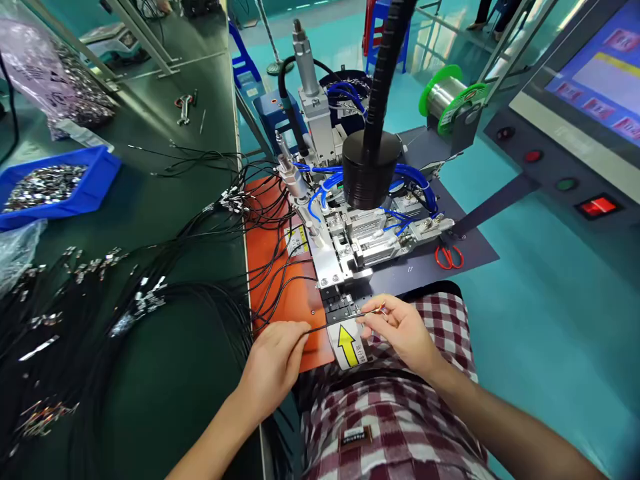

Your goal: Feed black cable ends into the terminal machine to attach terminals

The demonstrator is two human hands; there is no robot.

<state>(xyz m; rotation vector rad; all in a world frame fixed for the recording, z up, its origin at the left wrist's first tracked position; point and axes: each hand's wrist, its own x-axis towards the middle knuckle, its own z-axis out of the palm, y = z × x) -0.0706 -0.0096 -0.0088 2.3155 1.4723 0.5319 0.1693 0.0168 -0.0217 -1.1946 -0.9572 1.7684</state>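
Note:
A thin black cable (320, 327) is stretched between my two hands, in front of the machine's black fixture (337, 305). My left hand (274, 357) pinches it over the orange plate (280, 300). At the cable's other end, my right hand (400, 328) closes thumb and fingers around the tip, where short coloured wires (381, 309) show. Just below the cable lies a white label with a yellow arrow (349, 347). Behind the fixture rises the metal machine (370, 233), with blue air tubes. Several more black cables hang over the orange plate on the left.
On the dark green table (165, 373) lie cable bundles (145, 300) with metal ends, a blue bin (60, 183) of small metal parts and wrenches (185, 108). Red-handled scissors (449, 257), a wire spool (447, 99) and a control panel (575, 147) stand right. A black flexible tube (383, 73) hangs centrally.

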